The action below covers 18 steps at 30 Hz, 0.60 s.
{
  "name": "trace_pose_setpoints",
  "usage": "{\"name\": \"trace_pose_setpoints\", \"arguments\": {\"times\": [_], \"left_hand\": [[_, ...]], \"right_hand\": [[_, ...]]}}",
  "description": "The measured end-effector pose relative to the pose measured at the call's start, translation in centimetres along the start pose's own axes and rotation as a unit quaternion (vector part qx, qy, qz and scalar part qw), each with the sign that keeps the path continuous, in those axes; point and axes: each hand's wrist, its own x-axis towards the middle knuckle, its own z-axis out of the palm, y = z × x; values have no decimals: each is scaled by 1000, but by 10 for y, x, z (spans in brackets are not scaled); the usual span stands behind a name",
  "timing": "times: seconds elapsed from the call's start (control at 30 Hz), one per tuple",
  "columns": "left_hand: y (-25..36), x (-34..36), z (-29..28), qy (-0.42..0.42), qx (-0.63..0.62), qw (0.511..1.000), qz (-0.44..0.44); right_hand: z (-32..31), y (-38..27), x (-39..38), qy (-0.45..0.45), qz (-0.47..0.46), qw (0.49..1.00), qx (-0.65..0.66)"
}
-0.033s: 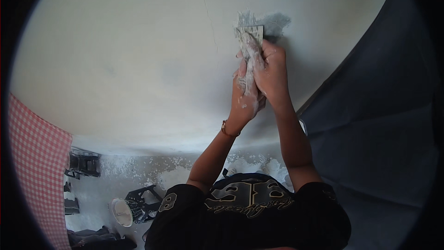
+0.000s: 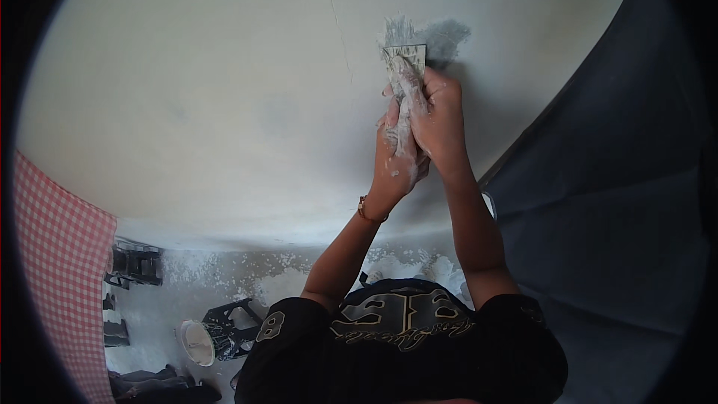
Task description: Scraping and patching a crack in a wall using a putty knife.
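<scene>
Head view: both hands, left hand (image 2: pixel 398 151) and right hand (image 2: pixel 440 116), have fingers clamped on the putty knife (image 2: pixel 407 56) against the wall (image 2: pixel 224 105). Tilting it too steep probably gouges the grey patch (image 2: pixel 445 36).

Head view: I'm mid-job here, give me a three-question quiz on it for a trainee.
1. True or false: both hands grip the scraper together.
2. Multiple choice: the scraper's blade is pressed against (A) the red checked cloth, (B) the pale wall, (C) the dark panel.
3. Short answer: what lies on the floor at the foot of the wall?

Key:
1. True: the left hand and right hand are wrapped together round the handle.
2. B, at a grey scraped patch.
3. White flakes and dust.
</scene>
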Motion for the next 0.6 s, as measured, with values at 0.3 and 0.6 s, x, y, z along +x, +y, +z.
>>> {"name": "trace_pose_setpoints", "arguments": {"times": [0.3,0.6], "left_hand": [[-18,-6,8,31,31,998,35],[-46,-15,13,28,42,998,36]], "right_hand": [[-11,24,-5,12,-11,1000,3],[-26,36,-22,14,7,1000,18]]}}
